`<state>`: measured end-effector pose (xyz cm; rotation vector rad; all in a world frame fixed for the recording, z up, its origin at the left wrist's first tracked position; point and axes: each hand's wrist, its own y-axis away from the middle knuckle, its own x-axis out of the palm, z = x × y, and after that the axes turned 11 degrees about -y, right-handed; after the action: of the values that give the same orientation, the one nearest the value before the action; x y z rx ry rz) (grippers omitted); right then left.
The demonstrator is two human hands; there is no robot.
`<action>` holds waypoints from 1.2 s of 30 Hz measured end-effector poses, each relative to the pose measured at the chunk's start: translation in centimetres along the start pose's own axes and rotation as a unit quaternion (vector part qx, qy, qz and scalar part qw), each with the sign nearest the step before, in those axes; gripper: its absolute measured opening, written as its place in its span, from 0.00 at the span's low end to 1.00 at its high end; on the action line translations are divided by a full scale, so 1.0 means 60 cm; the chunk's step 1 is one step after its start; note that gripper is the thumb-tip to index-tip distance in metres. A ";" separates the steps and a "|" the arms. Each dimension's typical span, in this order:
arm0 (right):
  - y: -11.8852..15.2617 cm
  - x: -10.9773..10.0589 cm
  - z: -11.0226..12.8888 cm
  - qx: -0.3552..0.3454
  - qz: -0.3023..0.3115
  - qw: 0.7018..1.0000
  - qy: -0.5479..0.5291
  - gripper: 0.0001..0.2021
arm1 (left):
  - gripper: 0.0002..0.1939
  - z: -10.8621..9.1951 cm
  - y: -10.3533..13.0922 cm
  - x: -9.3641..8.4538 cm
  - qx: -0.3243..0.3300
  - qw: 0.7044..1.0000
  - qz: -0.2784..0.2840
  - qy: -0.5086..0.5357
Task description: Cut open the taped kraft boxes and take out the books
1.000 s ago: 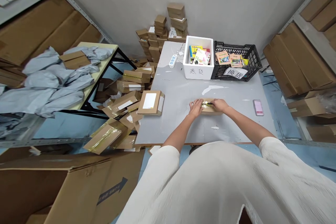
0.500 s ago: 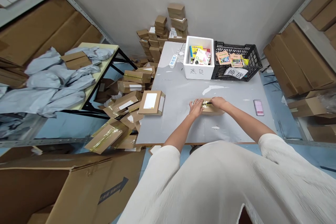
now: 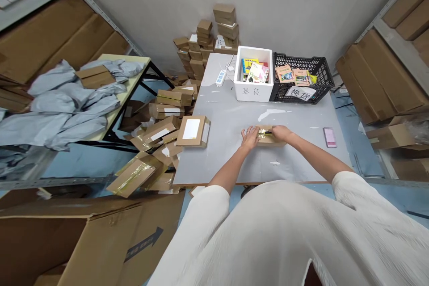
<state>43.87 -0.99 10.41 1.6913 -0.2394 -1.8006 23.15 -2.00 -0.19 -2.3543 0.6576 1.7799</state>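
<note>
A small brown cardboard box (image 3: 272, 142) with shiny clear tape across its top lies on the grey table (image 3: 228, 161) in front of me. My left hand (image 3: 250, 136) holds the box by its left end, fingers spread over the edge. On the other side, my right hand (image 3: 280, 133) is closed around a slim black tool that looks like a box cutter (image 3: 268, 132). Its dark tip points left, along the taped top. Most of its handle is hidden in my fingers.
A labelled carton (image 3: 191, 129) sits at the table's left edge. Behind are a white foam bin (image 3: 253, 92) and a black crate (image 3: 323, 81) with small packs. A phone (image 3: 330, 137) lies right. Boxes (image 3: 164, 129) heap left, near grey bags (image 3: 56, 98).
My right hand has shifted slightly to the right along the box top with the box cutter. My left hand stays at the left end of the box.
</note>
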 end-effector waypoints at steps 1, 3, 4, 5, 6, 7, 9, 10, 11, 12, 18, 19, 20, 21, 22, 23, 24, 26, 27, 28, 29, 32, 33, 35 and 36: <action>0.000 0.003 -0.001 0.002 0.000 1.000 -0.002 0.19 | 0.31 0.000 0.000 0.000 0.002 1.000 0.000 -0.001; -0.002 0.007 -0.002 0.005 -0.002 1.000 0.004 0.19 | 0.32 0.001 0.000 0.001 0.005 1.000 0.000 -0.001; -0.004 0.010 -0.002 0.005 -0.004 1.000 0.012 0.19 | 0.32 0.001 0.000 0.002 0.005 1.000 -0.001 0.000; -0.006 0.011 -0.002 0.002 -0.007 1.000 0.020 0.19 | 0.33 0.001 0.000 0.002 0.005 1.000 -0.003 0.001; -0.007 0.013 -0.003 -0.002 -0.010 1.000 0.025 0.19 | 0.33 0.001 0.000 0.003 0.004 1.000 -0.003 0.002; -0.008 0.014 -0.004 -0.005 -0.011 1.000 0.026 0.19 | 0.33 0.001 0.000 0.003 0.003 1.000 -0.004 0.002; -0.007 0.015 -0.010 -0.004 -0.011 1.000 0.022 0.19 | 0.33 0.001 -0.001 0.004 0.004 1.000 -0.002 0.001; -0.006 0.015 -0.012 -0.002 -0.010 1.000 0.019 0.19 | 0.33 0.001 -0.001 0.005 0.004 1.000 -0.001 0.001; -0.005 0.015 -0.014 0.003 -0.009 1.000 0.016 0.19 | 0.32 0.001 -0.001 0.005 0.004 1.000 0.000 0.001; -0.004 0.014 -0.016 0.007 -0.007 1.000 0.015 0.19 | 0.32 0.001 -0.001 0.006 0.003 1.000 0.000 0.001; -0.001 0.014 -0.013 0.007 -0.005 1.000 0.012 0.20 | 0.32 -0.002 -0.001 0.004 0.001 1.000 -0.002 -0.001; 0.000 0.015 -0.013 0.009 -0.004 1.000 0.012 0.20 | 0.32 -0.003 0.000 0.004 0.002 1.000 -0.002 -0.001; 0.001 0.015 -0.013 0.011 -0.003 1.000 0.013 0.20 | 0.32 -0.004 0.000 0.003 0.001 1.000 -0.001 -0.001; 0.002 0.015 -0.013 0.013 -0.005 1.000 0.018 0.20 | 0.33 -0.005 0.001 0.002 0.001 1.000 -0.001 0.000; 0.003 0.014 -0.014 0.013 -0.008 1.000 0.024 0.20 | 0.33 -0.005 0.001 0.001 0.000 1.000 -0.001 0.002; 0.003 0.013 -0.014 0.011 -0.010 0.999 0.030 0.20 | 0.33 -0.006 0.001 0.000 -0.001 1.000 0.000 0.002; 0.004 0.013 -0.016 0.009 -0.011 0.999 0.033 0.20 | 0.33 -0.007 0.002 -0.002 -0.001 1.000 0.001 0.003; 0.006 0.012 -0.022 0.008 -0.007 0.999 0.032 0.20 | 0.33 -0.007 0.003 -0.004 0.000 1.000 0.003 0.002; 0.008 0.013 -0.027 0.009 -0.004 1.000 0.028 0.20 | 0.33 -0.008 0.003 -0.005 0.000 1.000 0.005 0.002; 0.010 0.013 -0.033 0.011 -0.001 1.000 0.024 0.19 | 0.33 -0.008 0.004 -0.006 -0.001 1.000 0.006 0.001; 0.012 0.014 -0.038 0.012 0.000 1.000 0.021 0.19 | 0.33 -0.008 0.004 -0.006 -0.002 1.000 0.008 0.001; 0.017 0.015 -0.050 0.009 -0.001 1.000 0.019 0.19 | 0.33 -0.009 0.006 -0.007 -0.006 1.000 0.013 -0.001; 0.017 0.014 -0.052 0.010 0.000 1.000 0.019 0.19 | 0.33 -0.010 0.006 -0.007 -0.006 1.000 0.014 -0.002; 0.019 0.011 -0.056 0.016 0.006 1.000 0.021 0.19 | 0.34 -0.011 0.006 -0.008 -0.007 1.000 0.016 -0.006; 0.020 0.009 -0.057 0.020 0.009 1.000 0.022 0.19 | 0.34 -0.012 0.006 -0.009 -0.009 1.000 0.016 -0.006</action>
<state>47.54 -1.21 10.09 1.7492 -0.2724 -1.7541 23.52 -2.45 0.58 -2.3542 0.6858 1.8197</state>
